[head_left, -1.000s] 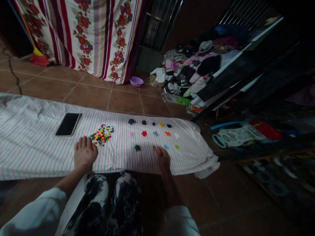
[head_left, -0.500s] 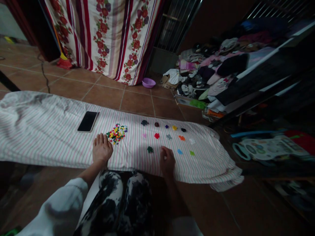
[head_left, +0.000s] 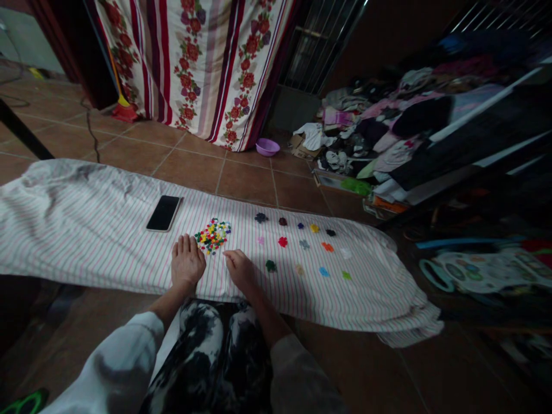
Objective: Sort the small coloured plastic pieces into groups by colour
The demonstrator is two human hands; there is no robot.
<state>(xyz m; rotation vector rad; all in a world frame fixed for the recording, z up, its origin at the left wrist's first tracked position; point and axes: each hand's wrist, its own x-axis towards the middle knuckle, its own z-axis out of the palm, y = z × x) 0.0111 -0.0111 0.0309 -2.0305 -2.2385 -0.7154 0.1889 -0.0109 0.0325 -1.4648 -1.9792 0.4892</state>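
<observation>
A mixed pile of tiny coloured pieces (head_left: 213, 234) lies on a striped cloth (head_left: 107, 230). My left hand (head_left: 188, 264) rests flat on the cloth at the pile's near left edge, fingers stretched out. Close to the pile's near right side is my right hand (head_left: 242, 271), its fingers curled together; whatever they may hold is too small to make out. Small single-colour heaps sit in rows to the right, among them a dark green heap (head_left: 271, 265), a beige heap (head_left: 299, 269), a red heap (head_left: 282, 241), a light blue heap (head_left: 324, 272) and a yellow heap (head_left: 314, 228).
A phone (head_left: 164, 213) lies left of the mixed pile. Beyond the cloth are a tiled floor, a purple basin (head_left: 268, 147), a flowered curtain (head_left: 211, 69) and a broom (head_left: 124, 109). Heaped clothes (head_left: 366, 121) fill the back right.
My right hand has moved left, from over the lower row of heaps to beside the mixed pile, uncovering the beige heap. My left hand stays on the cloth. The view has shifted slightly.
</observation>
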